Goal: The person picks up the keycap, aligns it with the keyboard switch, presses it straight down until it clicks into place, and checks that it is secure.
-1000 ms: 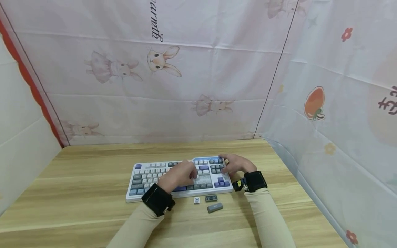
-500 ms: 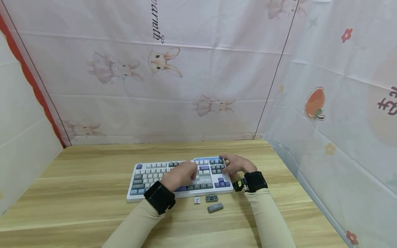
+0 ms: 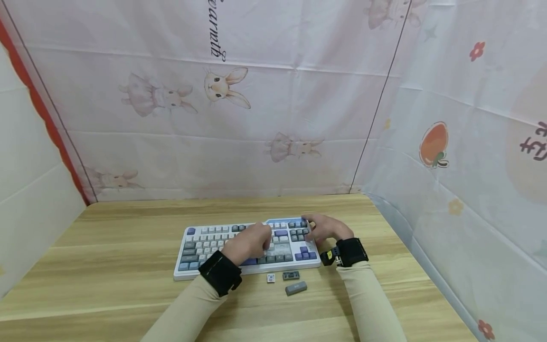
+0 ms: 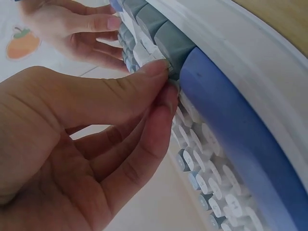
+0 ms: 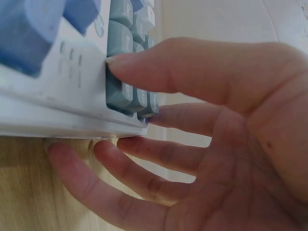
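Observation:
A white keyboard (image 3: 252,269) with white, grey and purple keycaps lies across the middle of the table. Over its right half, my left hand (image 3: 248,243) is bent down with thumb and forefinger together. In the left wrist view, these fingertips pinch at a small keycap beside a dark grey key (image 4: 173,45) and the long purple space bar (image 4: 224,108). The pinched piece is mostly hidden, so I cannot tell whether it is loose. My right hand (image 3: 326,226) grips the keyboard's right end, its thumb on a grey keycap (image 5: 118,91) and its other fingers along the side.
In front of the keyboard lie a small pale keycap (image 3: 271,278), an upturned dark keycap (image 3: 291,275) and a wider grey keycap (image 3: 296,288). A pale patch without keycaps (image 3: 282,249) shows right of my left hand. A printed curtain (image 3: 222,156) hangs behind the wooden table (image 3: 107,266).
My left hand has shifted very slightly to the right over the keys. My right hand stays at the keyboard's end, and the loose keycaps lie as before.

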Tool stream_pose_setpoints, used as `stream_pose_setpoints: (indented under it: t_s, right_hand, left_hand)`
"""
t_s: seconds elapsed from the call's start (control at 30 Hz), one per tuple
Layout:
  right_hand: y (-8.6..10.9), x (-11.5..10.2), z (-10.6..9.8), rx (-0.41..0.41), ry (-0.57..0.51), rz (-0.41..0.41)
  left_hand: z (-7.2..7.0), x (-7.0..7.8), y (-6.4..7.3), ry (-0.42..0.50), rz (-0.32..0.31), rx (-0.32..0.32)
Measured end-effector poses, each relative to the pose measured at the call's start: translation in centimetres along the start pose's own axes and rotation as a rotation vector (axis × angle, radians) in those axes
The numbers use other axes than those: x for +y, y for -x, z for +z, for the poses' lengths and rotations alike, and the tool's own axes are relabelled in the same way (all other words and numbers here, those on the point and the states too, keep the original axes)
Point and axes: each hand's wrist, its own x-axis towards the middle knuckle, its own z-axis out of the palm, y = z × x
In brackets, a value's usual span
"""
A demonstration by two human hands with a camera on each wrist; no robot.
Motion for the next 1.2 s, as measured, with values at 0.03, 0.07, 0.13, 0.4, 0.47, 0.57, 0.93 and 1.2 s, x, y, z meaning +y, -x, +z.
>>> stream_pose_setpoints:
  t_s: [0.03,0.07,0.13,0.4,0.47,0.57,0.93,1.2]
  right_hand:
    - [-0.01,0.0,0.02,0.002,0.001,0.001]
    - [-0.03,0.0,0.02,0.004,0.004,0.001]
    - [-0.04,-0.01,0.02,0.006,0.004,0.002]
    - [0.07,-0.16,-0.06,0.008,0.007,-0.002]
    - [0.08,-0.17,-0.05,0.011,0.01,-0.006]
    - [0.1,-0.16,0.0,0.011,0.016,-0.006]
    - [-0.04,0.02,0.16,0.013,0.011,0.003]
    - [0.1,-0.03,0.18,0.006,0.019,0.0]
  left_hand:
    - [0.01,-0.05,0.01,0.003,0.002,0.002]
    - [0.0,-0.09,0.03,0.007,0.009,0.006]
    - [-0.02,-0.16,0.07,0.009,0.025,0.01]
    - [-0.1,-0.1,0.17,0.0,0.043,0.003]
    - [-0.12,-0.03,0.18,0.0,0.032,0.004]
    - [-0.06,0.03,0.24,-0.001,0.024,0.009]
    - [0.09,0.27,0.1,-0.032,0.002,0.057]
    - [0.0,0.5,-0.08,-0.061,-0.026,0.032]
